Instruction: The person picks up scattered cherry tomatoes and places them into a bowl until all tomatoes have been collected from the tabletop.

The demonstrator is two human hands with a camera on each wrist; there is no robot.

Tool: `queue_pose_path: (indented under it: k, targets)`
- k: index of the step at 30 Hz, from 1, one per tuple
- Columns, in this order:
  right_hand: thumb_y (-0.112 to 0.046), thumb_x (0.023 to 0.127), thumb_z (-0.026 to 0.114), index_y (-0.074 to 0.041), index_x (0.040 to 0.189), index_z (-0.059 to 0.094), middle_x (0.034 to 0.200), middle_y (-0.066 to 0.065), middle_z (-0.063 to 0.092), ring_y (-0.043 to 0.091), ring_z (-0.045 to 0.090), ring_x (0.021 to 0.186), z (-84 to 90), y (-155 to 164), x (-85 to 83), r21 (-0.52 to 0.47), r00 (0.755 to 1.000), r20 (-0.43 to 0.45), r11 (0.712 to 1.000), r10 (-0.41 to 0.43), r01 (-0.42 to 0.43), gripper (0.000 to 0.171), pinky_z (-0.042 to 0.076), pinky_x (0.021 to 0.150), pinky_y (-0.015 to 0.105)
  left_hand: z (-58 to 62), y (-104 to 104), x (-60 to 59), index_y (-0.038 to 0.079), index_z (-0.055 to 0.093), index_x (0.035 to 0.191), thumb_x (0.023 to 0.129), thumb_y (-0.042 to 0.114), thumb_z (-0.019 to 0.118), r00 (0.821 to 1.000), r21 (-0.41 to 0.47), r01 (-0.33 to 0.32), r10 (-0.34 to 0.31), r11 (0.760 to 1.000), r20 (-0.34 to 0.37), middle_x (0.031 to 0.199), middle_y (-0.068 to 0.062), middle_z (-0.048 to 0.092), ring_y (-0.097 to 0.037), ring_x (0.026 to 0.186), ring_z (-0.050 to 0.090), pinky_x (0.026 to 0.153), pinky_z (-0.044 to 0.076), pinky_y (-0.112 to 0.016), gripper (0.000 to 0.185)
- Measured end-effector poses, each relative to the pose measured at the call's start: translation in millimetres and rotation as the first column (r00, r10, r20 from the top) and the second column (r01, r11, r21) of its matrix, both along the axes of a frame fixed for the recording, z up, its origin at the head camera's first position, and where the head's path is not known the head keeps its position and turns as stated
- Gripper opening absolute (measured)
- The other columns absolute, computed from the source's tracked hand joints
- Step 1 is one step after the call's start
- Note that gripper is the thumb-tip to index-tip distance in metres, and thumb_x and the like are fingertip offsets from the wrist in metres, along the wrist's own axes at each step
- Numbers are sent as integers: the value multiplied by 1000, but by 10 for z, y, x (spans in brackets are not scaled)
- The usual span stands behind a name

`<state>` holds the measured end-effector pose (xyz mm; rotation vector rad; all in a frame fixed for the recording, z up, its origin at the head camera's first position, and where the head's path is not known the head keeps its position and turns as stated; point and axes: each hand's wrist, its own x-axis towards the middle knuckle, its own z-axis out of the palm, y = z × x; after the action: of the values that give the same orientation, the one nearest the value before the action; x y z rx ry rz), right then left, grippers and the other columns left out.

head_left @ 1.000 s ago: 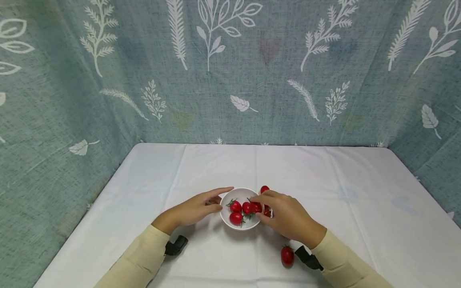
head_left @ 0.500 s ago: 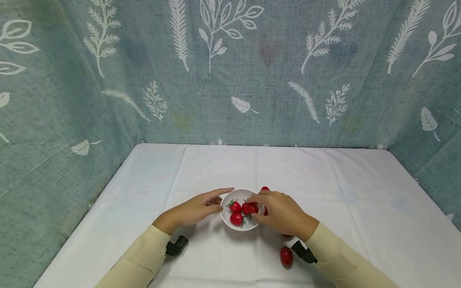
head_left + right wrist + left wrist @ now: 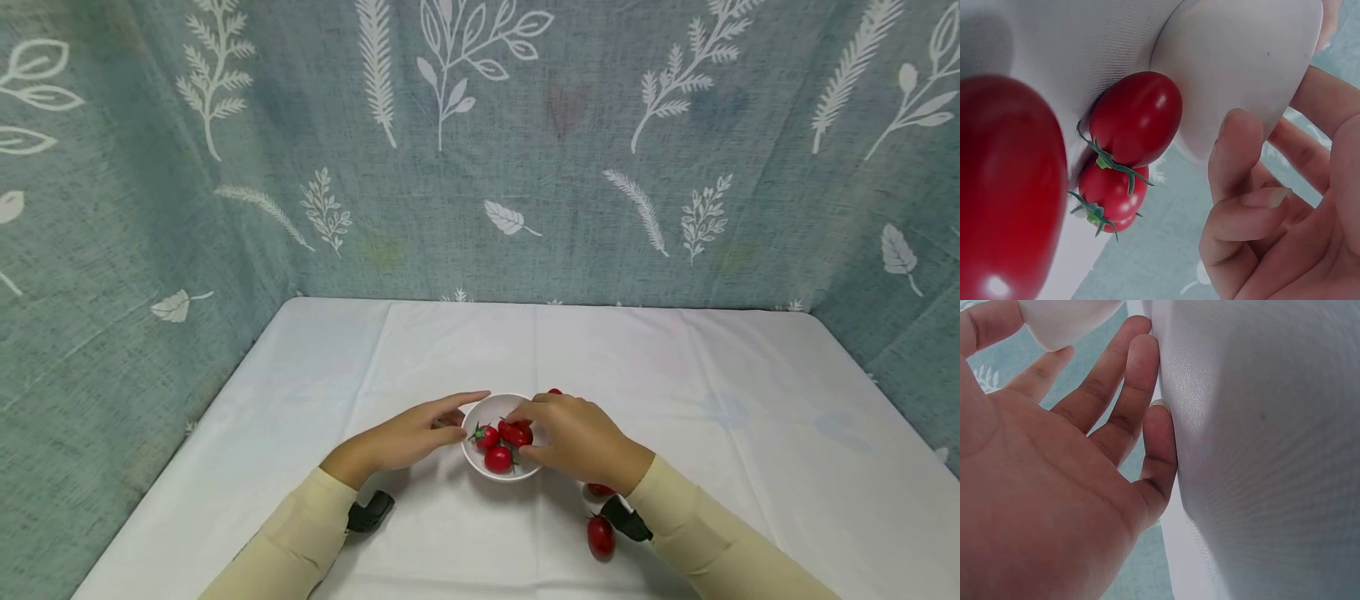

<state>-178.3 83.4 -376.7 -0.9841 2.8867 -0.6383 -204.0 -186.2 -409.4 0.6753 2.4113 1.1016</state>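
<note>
A small white bowl [image 3: 486,410] holds several red cherry tomatoes with green stems, among them a front tomato [image 3: 498,459] and a left one [image 3: 488,437]. My left hand [image 3: 405,435] rests at the bowl's left side, index finger and thumb spread along the rim; the left wrist view shows them touching the bowl's outside [image 3: 1066,322]. Reaching over the right rim, my right hand [image 3: 588,437] pinches a cherry tomato [image 3: 514,432] inside the bowl. In the right wrist view, its other fingers [image 3: 1238,147] curl outside the bowl, while the bowl wall hides the pinch.
Loose cherry tomatoes lie on the white cloth: one near the front [image 3: 601,537], another partly under the right wrist [image 3: 600,490], one behind the right hand [image 3: 555,391]. The right wrist view shows tomatoes beside the bowl [image 3: 1138,119]. A patterned curtain [image 3: 450,208] stands behind.
My right hand has moved a little left, farther into the bowl, and the tomatoes there have shifted and turned. The left hand stays at the bowl's left side.
</note>
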Motion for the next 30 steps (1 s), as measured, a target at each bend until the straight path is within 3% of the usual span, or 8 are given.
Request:
queue_pose_path:
  k: [15,21,30]
  targets:
    - [-23,80,84,-15,112,76,100,-3,75,13,63,87,25,-62,-11,45,994,74,996,-82,79,34,53,72,35,17,8,8,37,39,153,101,26,53,1000,17,-5,5,1000,14,123,-2,64,-19,118,59,100,47,-45,54]
    - [-26,81,84,-15,112,76,103,-2,76,12,65,88,-5,-108,-42,63,993,98,996,-71,65,34,56,75,36,4,6,2,38,39,153,101,26,53,1000,19,-5,5,1000,18,124,-1,64,-18,118,59,100,47,-43,55]
    - [-23,79,85,-15,110,77,99,-3,74,10,61,83,-30,-144,-83,71,993,103,996,-53,46,33,55,71,33,1,3,5,41,38,152,101,25,54,999,21,-17,17,1000,32,123,1,63,-17,118,58,101,47,-43,55]
